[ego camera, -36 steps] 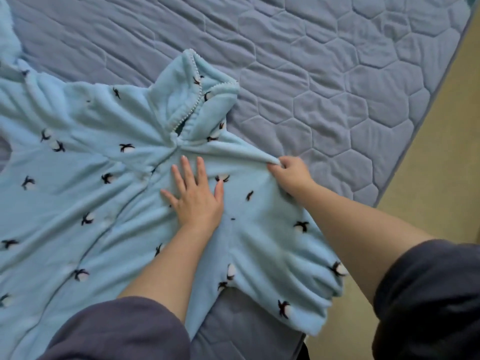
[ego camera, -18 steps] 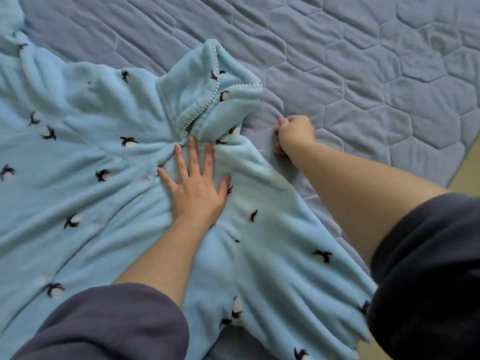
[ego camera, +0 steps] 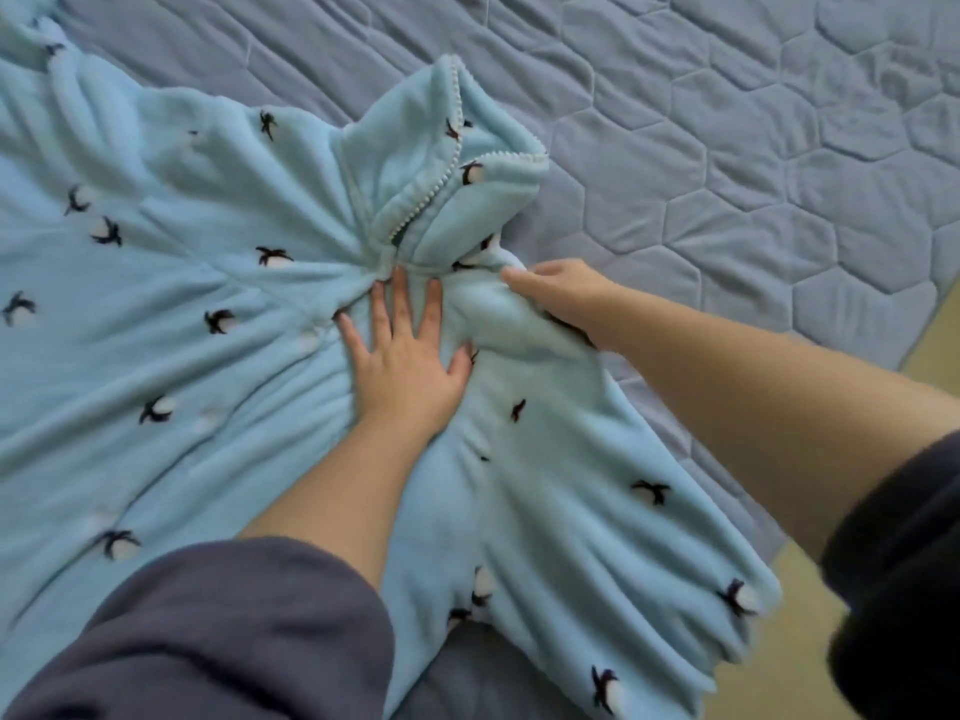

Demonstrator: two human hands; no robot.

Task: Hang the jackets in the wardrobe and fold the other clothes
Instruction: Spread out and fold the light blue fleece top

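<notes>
A light blue fleece garment (ego camera: 197, 314) with small penguin prints lies spread on the bed, its hood (ego camera: 447, 163) bunched up toward the far side. My left hand (ego camera: 405, 356) presses flat on the fabric just below the hood, fingers spread. My right hand (ego camera: 561, 293) lies on a fold of the garment's shoulder edge to the right of the hood, carrying the fabric inward toward my left hand. Whether its fingers curl round the fold is hidden.
The grey-blue quilted bed cover (ego camera: 727, 148) with a hexagon pattern fills the far and right part of the view. The bed's edge runs along the right, with a tan floor (ego camera: 930, 356) beyond it. Dark sleeves cover both upper arms.
My right hand has moved left, bringing the shoulder fabric in over the garment next to the left hand. The left hand stays pressed flat. The camera has moved closer.
</notes>
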